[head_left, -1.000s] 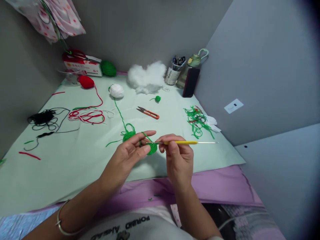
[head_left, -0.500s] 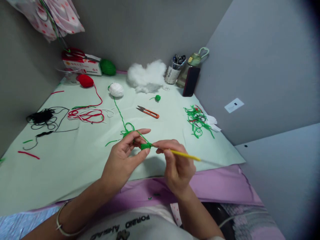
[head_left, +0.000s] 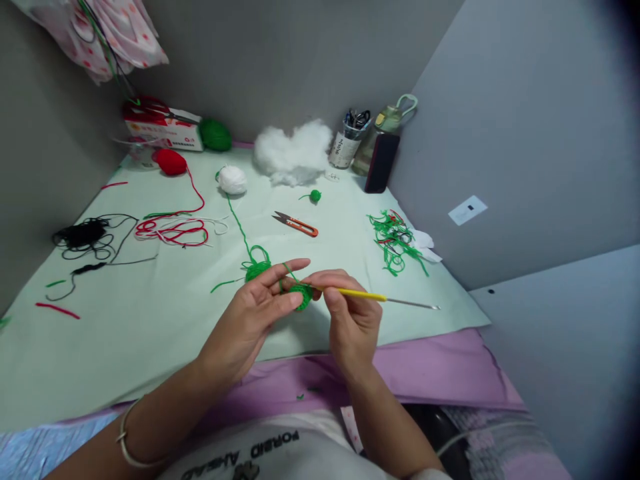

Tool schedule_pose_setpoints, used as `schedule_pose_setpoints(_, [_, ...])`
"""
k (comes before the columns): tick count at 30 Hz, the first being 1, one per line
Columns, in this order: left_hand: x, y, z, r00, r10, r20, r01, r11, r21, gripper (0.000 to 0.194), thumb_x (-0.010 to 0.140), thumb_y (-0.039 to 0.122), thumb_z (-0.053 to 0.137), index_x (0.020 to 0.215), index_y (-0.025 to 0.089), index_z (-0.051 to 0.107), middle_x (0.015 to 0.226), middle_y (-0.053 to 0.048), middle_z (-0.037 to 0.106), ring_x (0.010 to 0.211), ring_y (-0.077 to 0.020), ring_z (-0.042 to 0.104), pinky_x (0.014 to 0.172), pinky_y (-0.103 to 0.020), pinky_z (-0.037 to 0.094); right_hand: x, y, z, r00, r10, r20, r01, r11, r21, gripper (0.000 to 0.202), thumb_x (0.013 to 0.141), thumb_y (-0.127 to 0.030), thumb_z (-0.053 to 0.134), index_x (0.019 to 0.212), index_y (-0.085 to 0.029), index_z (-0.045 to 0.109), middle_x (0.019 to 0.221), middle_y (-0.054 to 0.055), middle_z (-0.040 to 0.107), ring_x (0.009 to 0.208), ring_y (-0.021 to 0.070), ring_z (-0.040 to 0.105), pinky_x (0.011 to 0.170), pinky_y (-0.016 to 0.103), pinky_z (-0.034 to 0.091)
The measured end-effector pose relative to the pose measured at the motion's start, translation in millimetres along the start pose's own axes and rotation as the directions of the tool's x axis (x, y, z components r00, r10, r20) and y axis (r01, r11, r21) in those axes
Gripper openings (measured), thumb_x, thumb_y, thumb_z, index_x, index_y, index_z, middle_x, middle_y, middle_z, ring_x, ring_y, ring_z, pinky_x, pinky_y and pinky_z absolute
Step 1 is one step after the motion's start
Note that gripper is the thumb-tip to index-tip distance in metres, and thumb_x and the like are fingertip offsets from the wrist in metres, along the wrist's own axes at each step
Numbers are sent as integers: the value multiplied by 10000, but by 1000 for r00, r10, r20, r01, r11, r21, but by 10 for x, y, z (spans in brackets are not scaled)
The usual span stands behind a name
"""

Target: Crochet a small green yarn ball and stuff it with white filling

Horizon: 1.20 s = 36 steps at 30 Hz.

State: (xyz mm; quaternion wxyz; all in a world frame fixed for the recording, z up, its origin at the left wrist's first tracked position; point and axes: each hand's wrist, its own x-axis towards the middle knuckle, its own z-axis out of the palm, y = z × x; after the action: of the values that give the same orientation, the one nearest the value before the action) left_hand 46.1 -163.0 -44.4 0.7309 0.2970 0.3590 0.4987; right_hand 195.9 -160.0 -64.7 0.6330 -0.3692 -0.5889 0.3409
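Held in the left hand (head_left: 245,317), above a pale green cloth (head_left: 125,333): small green crocheted piece (head_left: 301,299), pinched between thumb and fingers, with green yarn looped over the raised forefinger. Held in the right hand (head_left: 353,327), close beside the left: yellow-handled hook (head_left: 361,295), gripped pen-fashion, inner end at the upper edge of the piece, bare metal outer end angled slightly downward. Just beyond the left hand: bundle of green yarn (head_left: 257,269). Farther back: orange snips (head_left: 297,227), small green ball (head_left: 315,195), white stuffing (head_left: 293,153). Off to the right: tangled yarn scraps (head_left: 393,240).
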Motion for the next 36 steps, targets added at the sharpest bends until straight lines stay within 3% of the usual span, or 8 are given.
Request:
schedule_pose_setpoints(3, [1,-34,22,998,53,-41,-53,999,15,452,789,238,878,1229,281,781,903,10,707,908,-121,615,878,-211,487,-71,28,-9,984,-168,63,178,957,-230,272,992,-172,620,1149,-333,772,1019,44,786,925,212,709,775,390,580])
schedule_pose_setpoints(6, [19,-30,13,998,-56,19,58,994,-95,392,798,248,859,1186,241,804,901,-14,714,866,-128,620,820,-215,510,-111,45,-49,933,-331,137,359,856,-373,417,949,-118,662,1272,-371,735,1133,58,776,995,227,703,804,403,577])
schedule_pose_setpoints(11, [49,6,-28,997,-78,-12,75,981,-179,253,799,210,830,1050,186,843,884,-12,672,785,-99,582,767,-199,519,-38,18,-74,994,-39,-97,37,999,-22,217,1015,-224,597,1021,-310,796,877,34,749,765,182,652,679,349,530])
schedule_pose_setpoints(18, [-3,-10,-1,1000,9,20,-9,999,32,331,831,238,817,1159,284,811,1027,-12,727,987,-150,620,924,-243,464,-20,16,-8,996,81,-47,-79,996,44,151,991,-263,656,972,-281,804,912,23,777,785,160,660,722,320,534])
schedule_pose_setpoints(25, [-32,10,-68,997,61,-42,-52,980,192,332,832,293,806,1164,279,806,980,-21,656,931,-172,567,864,-273,443,9,38,-51,964,264,-26,-251,939,236,242,1027,-393,587,928,-220,724,861,38,762,717,150,665,680,307,564])
schedule_pose_setpoints(29, [-42,-36,-80,984,171,-52,-142,926,349,318,855,264,788,1171,299,798,933,-9,631,890,-177,576,857,-293,453,-33,-22,-66,994,102,-28,-102,995,20,207,1048,-293,546,989,-249,740,912,33,772,742,158,687,693,325,575])
schedule_pose_setpoints(33, [-57,-89,-34,918,384,-98,-292,823,488,320,819,159,796,1106,299,816,940,-5,653,898,-180,568,940,-303,444,-117,-13,-71,962,-225,157,265,911,-317,288,1004,-144,573,1189,-299,728,997,45,780,868,195,717,769,367,590])
schedule_pose_setpoints(36, [-42,-87,-23,975,196,-105,-166,956,243,464,782,179,838,1224,303,775,896,9,661,858,-162,577,861,-279,477,-160,36,-55,905,-357,231,425,780,-460,384,951,-119,647,1250,-346,728,1088,60,771,984,224,721,799,376,597])
